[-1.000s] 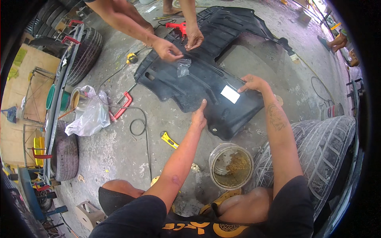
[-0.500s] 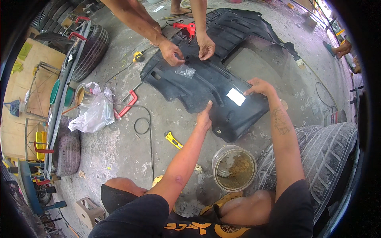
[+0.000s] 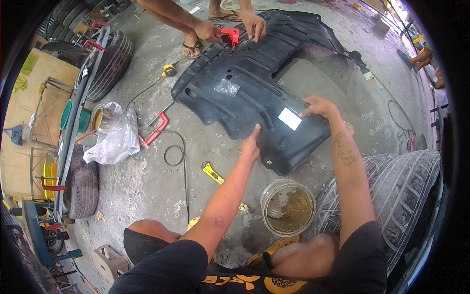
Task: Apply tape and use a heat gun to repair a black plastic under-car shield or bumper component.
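A large black plastic car splash shield [image 3: 252, 63] lies across the concrete floor in front of me. My left hand [image 3: 250, 145] grips its near edge, thumb on top and fingers hidden underneath. On the right edge, my right hand [image 3: 317, 106] is closed, its thumb beside a white rectangular label [image 3: 290, 118]. A small clear plastic bag [image 3: 226, 87] rests on the panel. At the far side, another person's left-hand side hand [image 3: 208, 31] is next to a red pistol-shaped tool [image 3: 231, 37]; that person's other hand [image 3: 255, 27] is over the panel, fingers pinched downward.
A yellow utility knife [image 3: 212, 172] and a clear tub with brown residue [image 3: 288, 208] are near me. Tires [image 3: 382, 196] stand at right. On the left are a red clamp [image 3: 157, 128], a looped black cable [image 3: 175, 156] and a white plastic bag [image 3: 115, 139].
The other person's hands have moved away from me, from beside the small clear bag toward the panel's far edge and the red tool. My hands keep their hold.
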`<action>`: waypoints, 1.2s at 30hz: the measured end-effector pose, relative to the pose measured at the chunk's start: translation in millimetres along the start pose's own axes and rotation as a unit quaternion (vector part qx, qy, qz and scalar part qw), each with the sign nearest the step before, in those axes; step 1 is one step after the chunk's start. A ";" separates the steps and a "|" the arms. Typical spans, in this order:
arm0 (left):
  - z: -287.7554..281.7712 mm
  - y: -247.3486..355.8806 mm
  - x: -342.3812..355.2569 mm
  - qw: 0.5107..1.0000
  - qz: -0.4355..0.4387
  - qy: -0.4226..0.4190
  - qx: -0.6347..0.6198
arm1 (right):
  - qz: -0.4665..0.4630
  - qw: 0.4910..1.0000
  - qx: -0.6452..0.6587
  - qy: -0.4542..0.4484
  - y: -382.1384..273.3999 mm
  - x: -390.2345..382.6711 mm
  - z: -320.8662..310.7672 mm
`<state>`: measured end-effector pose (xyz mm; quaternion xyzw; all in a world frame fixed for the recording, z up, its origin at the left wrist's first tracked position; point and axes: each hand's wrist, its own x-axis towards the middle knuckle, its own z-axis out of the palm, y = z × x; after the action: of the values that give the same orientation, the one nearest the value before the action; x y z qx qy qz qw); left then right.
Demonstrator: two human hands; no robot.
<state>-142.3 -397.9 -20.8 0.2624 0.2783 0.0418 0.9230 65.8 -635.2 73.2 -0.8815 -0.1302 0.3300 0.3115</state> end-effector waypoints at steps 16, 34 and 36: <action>-11.2 4.4 4.7 1.000 0.019 -0.016 -0.011 | 0.019 0.996 -0.005 -0.090 -50.1 -26.3 -5.5; -11.1 8.5 9.7 1.000 -0.004 -0.024 0.002 | -0.026 0.998 0.045 -0.028 -46.1 -27.8 2.0; -9.9 8.3 7.4 0.999 -0.024 -0.020 -0.009 | -0.018 0.999 -0.018 -0.039 -45.3 -25.9 -4.4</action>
<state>-140.9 -384.6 -27.2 0.2476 0.2662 0.0168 0.9314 48.2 -613.6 117.5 -0.8712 -0.1640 0.3556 0.2960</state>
